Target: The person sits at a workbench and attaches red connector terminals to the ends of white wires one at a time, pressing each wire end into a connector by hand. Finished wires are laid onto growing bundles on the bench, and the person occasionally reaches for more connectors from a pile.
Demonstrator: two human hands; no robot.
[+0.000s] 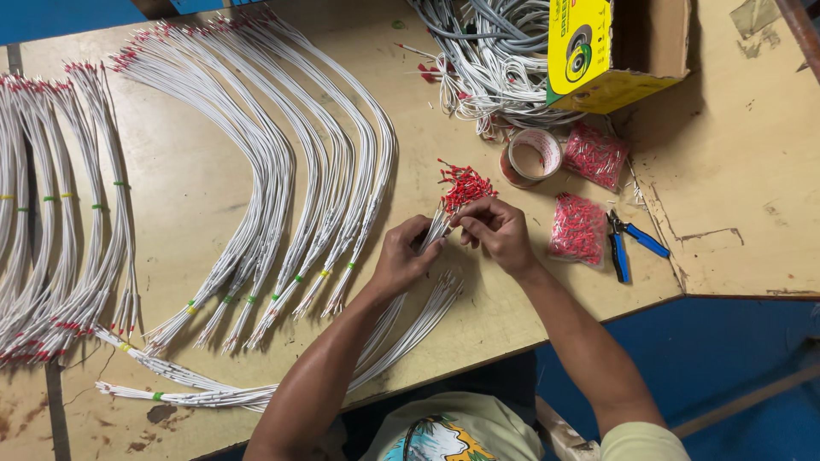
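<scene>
White wires fill most of the wooden table (213,196); the left hand (401,256) is curled around a small bunch of wires (437,226), gripping it just below its upper ends, while the right hand (495,230) pinches at the tips of that same bunch with thumb and fingertips, right beside a heap of loose red caps (464,183); what sits between those fingertips is too small to tell. Judging by how things lie, much of the work looks done; curved bundles (282,171) tied with green and yellow bands lie fanned across the middle, and more banded bundles (51,256) at the far left already carry red tips on their ends. Some is left, it seems; the bunch in hand shows bare ends, a tangle of uncut grey cable (491,51) lies by the yellow box (581,51), and two bags of red caps (579,229) look full; blue-handled pliers (628,243) lie beside them, near a roll of tape (531,156).
</scene>
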